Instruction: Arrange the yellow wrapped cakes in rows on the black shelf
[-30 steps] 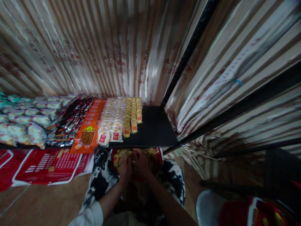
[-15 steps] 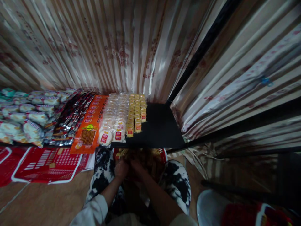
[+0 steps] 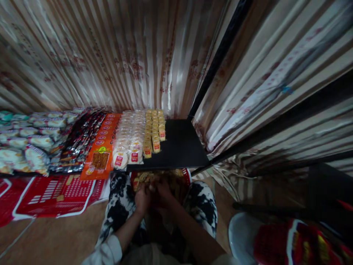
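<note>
My left hand [image 3: 142, 197] and my right hand [image 3: 163, 191] are close together between my knees, inside a red bag of small yellow snack packets [image 3: 154, 177] just below the shelf's front edge. Both hands look curled around packets, but the dim light hides the fingers. On the black shelf [image 3: 182, 149] above lie rows of small yellow packets [image 3: 154, 129], with round white packets [image 3: 130, 141] to their left.
Further left on the shelf lie orange packs [image 3: 102, 147], dark foil packs [image 3: 79, 138] and white-green bags [image 3: 24, 141]. A flattened red carton [image 3: 52, 193] lies on the floor. Striped foil covers the walls. A white stool [image 3: 242, 235] and a red bag [image 3: 292, 243] are lower right.
My hands have stayed in the red bag, shifting slightly among the packets. The camera tilted a little between frames.
</note>
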Motion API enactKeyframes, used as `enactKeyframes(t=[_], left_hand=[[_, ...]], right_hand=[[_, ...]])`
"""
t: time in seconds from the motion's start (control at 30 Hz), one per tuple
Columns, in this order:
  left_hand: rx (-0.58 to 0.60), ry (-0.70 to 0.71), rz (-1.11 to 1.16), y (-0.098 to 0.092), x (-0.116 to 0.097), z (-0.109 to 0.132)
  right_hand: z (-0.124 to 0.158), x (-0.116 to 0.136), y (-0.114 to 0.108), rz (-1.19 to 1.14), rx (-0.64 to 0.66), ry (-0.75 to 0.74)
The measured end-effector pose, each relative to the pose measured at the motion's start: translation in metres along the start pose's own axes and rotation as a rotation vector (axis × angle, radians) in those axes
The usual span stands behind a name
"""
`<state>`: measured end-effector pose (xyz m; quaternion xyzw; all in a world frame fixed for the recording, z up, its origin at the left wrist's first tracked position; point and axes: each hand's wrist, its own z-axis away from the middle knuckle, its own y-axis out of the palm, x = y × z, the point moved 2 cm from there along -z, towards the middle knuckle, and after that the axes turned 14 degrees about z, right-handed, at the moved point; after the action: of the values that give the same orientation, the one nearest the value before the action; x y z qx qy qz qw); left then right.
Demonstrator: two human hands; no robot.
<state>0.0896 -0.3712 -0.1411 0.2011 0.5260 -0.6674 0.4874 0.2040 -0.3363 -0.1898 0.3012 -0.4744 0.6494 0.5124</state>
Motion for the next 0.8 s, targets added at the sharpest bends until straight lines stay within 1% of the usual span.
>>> enactKeyframes(t=[0.07, 0.17, 0.23, 0.33, 0.37, 0.43, 0.5, 0.6, 0.7, 0.8], left_hand=[[-0.001, 0.026, 0.058, 0.0, -0.001, 0.0], [0.079, 0.046, 0.178, 0.006, -0.009, 0.003], [0.112, 0.071, 0.251, 0.01, -0.019, 0.007], [0.075, 0.1, 0.395, 0.014, -0.04, 0.014], [0.059, 0.114, 0.458, 0.014, -0.047, 0.015], [0.047, 0.145, 0.585, 0.017, -0.063, 0.015], [0.042, 0.165, 0.69, 0.021, -0.078, 0.012], [0.023, 0.144, 0.794, 0.029, -0.099, 0.002], [0.026, 0.139, 0.785, 0.032, -0.117, -0.008], [-0.044, 0.149, 0.663, 0.031, -0.13, -0.013]], right_hand=[[0.003, 0.006, -0.013, -0.018, -0.01, 0.012], [0.006, 0.017, -0.031, -0.054, 0.014, -0.018], [0.008, 0.024, -0.041, -0.108, 0.056, -0.05], [0.012, 0.038, -0.054, -0.186, 0.112, -0.128], [0.013, 0.043, -0.06, -0.196, 0.113, -0.153], [0.013, 0.053, -0.071, -0.171, 0.083, -0.198], [0.011, 0.063, -0.081, -0.09, 0.028, -0.236], [0.004, 0.078, -0.095, 0.034, -0.081, -0.299], [-0.01, 0.093, -0.106, 0.1, -0.188, -0.355], [-0.03, 0.107, -0.115, 0.166, -0.254, -0.383]])
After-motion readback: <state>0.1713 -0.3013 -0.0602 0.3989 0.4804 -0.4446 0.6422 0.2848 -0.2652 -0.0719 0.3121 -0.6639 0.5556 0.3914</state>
